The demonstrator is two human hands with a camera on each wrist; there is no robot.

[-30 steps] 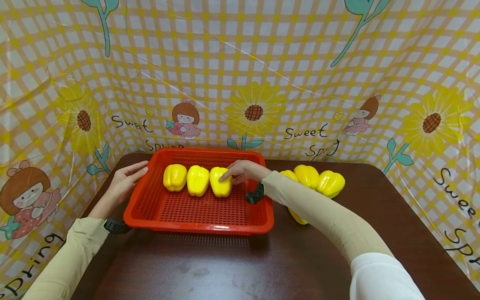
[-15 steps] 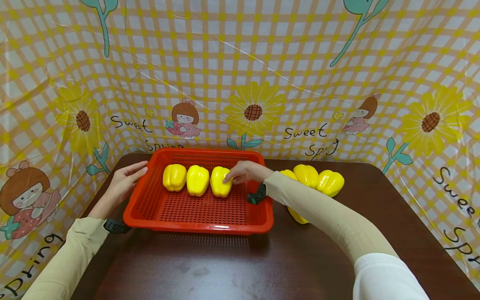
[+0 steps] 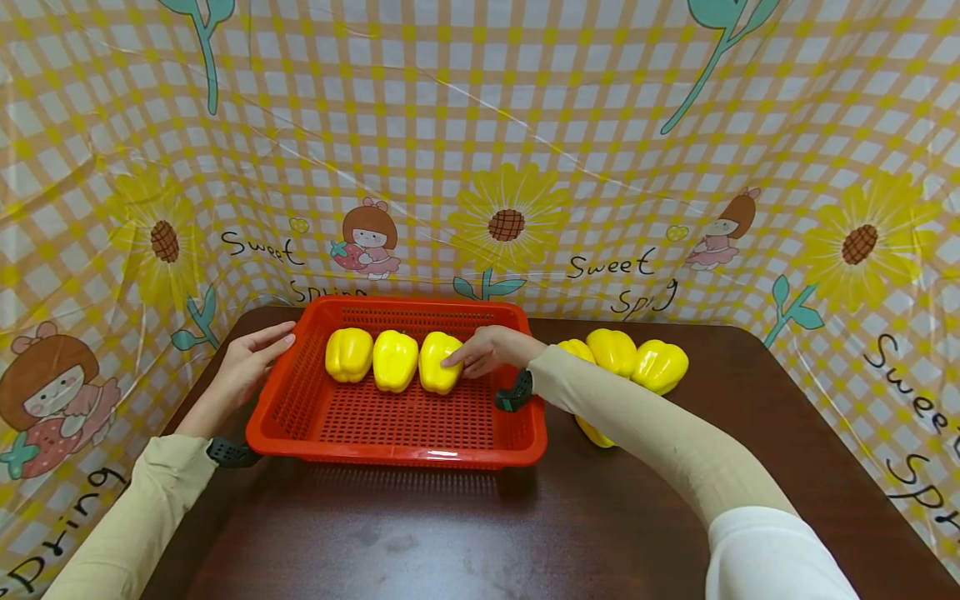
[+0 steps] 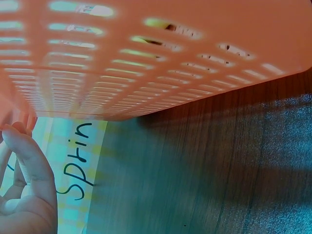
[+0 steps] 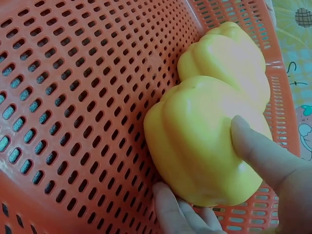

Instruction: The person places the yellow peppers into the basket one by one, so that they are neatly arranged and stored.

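Note:
Inside a red plastic basket three yellow bell peppers stand in a row. My right hand holds the rightmost bell pepper, beside the middle bell pepper and the left bell pepper. In the right wrist view the thumb presses on the held pepper's side, while the other fingers reach low around it near the perforated basket floor. At the basket's left rim, the fingertips of my left hand touch the edge, extended rather than wrapped around it.
Several more yellow bell peppers lie on the dark wooden table right of the basket, partly hidden by my right forearm. A checked cloth with printed sunflowers hangs around the back and sides.
The rightmost pepper has shifted and tilted slightly in place, with my right hand staying at it and its fingers moving slightly right. My left hand and the basket have not moved visibly.

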